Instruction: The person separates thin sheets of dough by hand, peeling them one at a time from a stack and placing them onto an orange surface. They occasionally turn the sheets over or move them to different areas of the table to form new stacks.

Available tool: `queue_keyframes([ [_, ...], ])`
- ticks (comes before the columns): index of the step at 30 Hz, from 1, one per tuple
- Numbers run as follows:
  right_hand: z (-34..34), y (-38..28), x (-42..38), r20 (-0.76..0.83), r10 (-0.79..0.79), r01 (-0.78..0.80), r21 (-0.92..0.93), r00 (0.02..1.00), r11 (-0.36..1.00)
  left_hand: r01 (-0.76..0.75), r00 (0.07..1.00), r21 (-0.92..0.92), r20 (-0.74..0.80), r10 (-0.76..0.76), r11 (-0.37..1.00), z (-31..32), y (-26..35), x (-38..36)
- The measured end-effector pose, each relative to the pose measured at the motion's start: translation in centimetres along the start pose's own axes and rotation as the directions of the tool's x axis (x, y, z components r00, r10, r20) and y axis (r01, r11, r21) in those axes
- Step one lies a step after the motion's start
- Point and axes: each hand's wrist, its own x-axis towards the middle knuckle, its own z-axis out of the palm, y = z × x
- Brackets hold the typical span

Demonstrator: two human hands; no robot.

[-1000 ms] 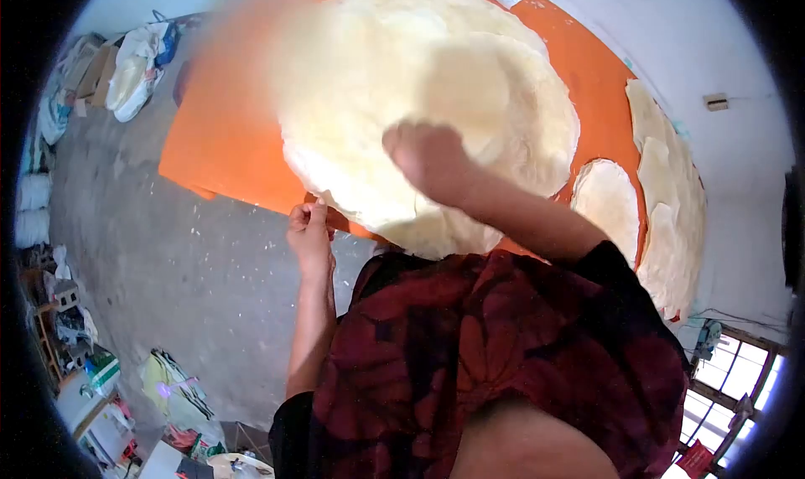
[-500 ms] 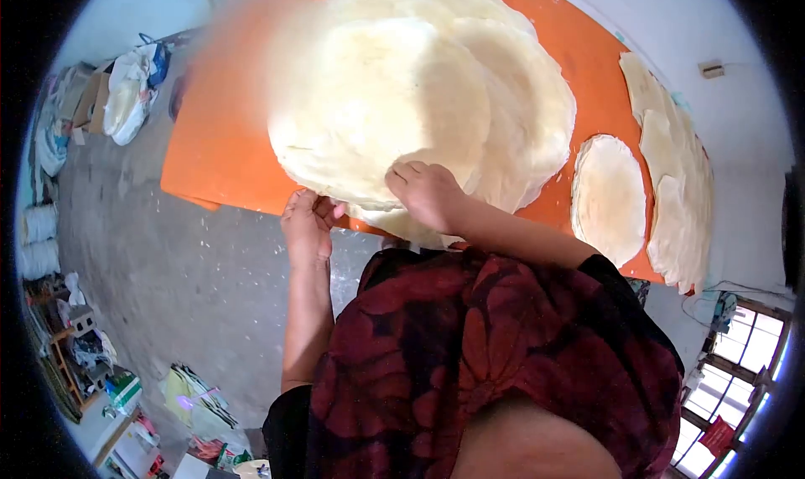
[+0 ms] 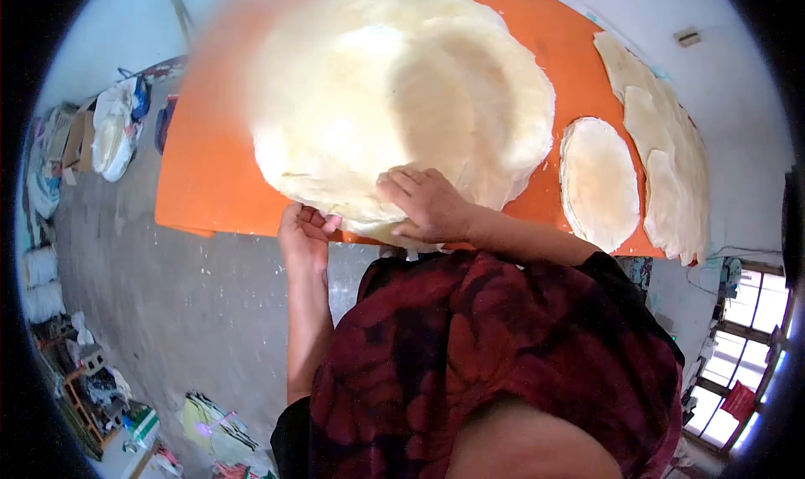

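Observation:
A pile of large, thin, pale-yellow round sheets (image 3: 335, 119), like thin flatbreads, lies on an orange table (image 3: 205, 190). My left hand (image 3: 306, 234) is at the near left rim of the pile, its fingers curled at a sheet's edge. On the near part of the top sheet rests my right hand (image 3: 429, 204), palm down, fingers together and thumb apart. Some sheet edges hang over the table's near side, just below the hands. A shadow darkens the right half of the pile.
A smaller oval stack of sheets (image 3: 599, 184) lies to the right. Beyond it, more overlapping sheets (image 3: 658, 152) run along the table's far right end. Bags (image 3: 117, 131) and a cardboard box (image 3: 80, 142) stand at the left wall. Assorted goods (image 3: 214, 429) lie on the floor.
The view has shifted a little. My right hand has flattened from bent fingers onto the sheet, and the top sheets lie more evenly together. My left hand stays at the rim.

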Motion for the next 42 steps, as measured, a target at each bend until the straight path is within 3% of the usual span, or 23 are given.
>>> queue_keyframes([
  [2,0.3,-0.4,0.2,-0.096,0.012,-0.013,0.000,0.995,1.000,-0.004,1.000,0.012,0.022,0.003,1.000,0.0,-0.1,0.2],
  [5,1.9,-1.0,0.9,-0.051,0.055,-0.054,0.018,0.997,0.998,-0.010,1.000,0.024,0.027,0.010,1.000,0.8,0.0,0.2],
  [6,2.7,-0.8,1.5,-0.146,0.038,-0.047,-0.062,0.989,0.997,-0.012,0.999,0.028,0.037,0.011,1.000,0.7,0.0,0.3],
  [9,2.6,0.3,2.1,0.273,0.294,-0.314,0.032,0.916,0.949,-0.006,0.999,0.036,0.054,0.004,0.999,0.7,0.2,0.1],
  [11,-0.7,1.5,4.4,0.374,0.444,-0.509,0.090,0.814,0.856,-0.007,0.999,0.053,0.048,0.004,0.999,0.9,0.2,-0.5],
  [14,-5.6,7.5,8.4,0.199,0.421,-0.447,0.115,0.885,0.887,-0.034,0.999,0.127,0.038,0.029,0.991,0.8,-0.2,-1.2],
  [15,-8.6,7.6,9.4,-0.030,0.363,-0.360,0.065,0.931,0.931,-0.051,0.998,0.171,0.050,0.043,0.984,0.2,-0.6,-1.2],
  [17,-15.3,5.4,10.3,-0.133,0.360,-0.358,0.041,0.923,0.933,-0.099,0.995,0.260,0.013,0.100,0.961,-0.6,-1.5,-1.6],
  [19,-17.8,4.4,10.4,-0.400,0.033,-0.187,-0.353,0.916,0.917,-0.146,0.980,0.357,-0.078,0.185,0.923,-0.7,-3.0,-2.4],
  [23,-16.0,0.7,6.5,-0.226,0.091,-0.185,-0.440,0.970,0.879,-0.118,0.962,0.430,-0.173,0.210,0.895,-1.6,-5.2,-2.7],
  [27,-7.1,-0.2,0.3,0.055,0.166,-0.147,-0.253,0.985,0.956,0.091,0.993,0.373,-0.102,-0.056,0.923,-2.2,-6.4,-3.0],
  [29,-3.3,-0.4,-2.6,0.241,0.236,-0.169,-0.269,0.941,0.948,0.137,0.989,0.414,-0.110,-0.100,0.900,-1.6,-6.7,-3.2],
  [31,-2.2,-0.2,-3.8,0.271,0.190,-0.149,-0.163,0.944,0.975,0.195,0.981,0.440,-0.105,-0.165,0.877,-1.5,-6.9,-3.4],
  [36,-1.8,0.8,-3.7,0.285,0.220,-0.189,-0.133,0.933,0.973,0.336,0.939,0.449,-0.085,-0.335,0.828,-0.3,-7.2,-4.2],
  [42,-2.5,0.0,-5.6,0.327,0.253,-0.220,-0.135,0.910,0.966,0.368,0.914,0.371,0.025,-0.405,0.853,-0.8,-8.6,-3.9],
])
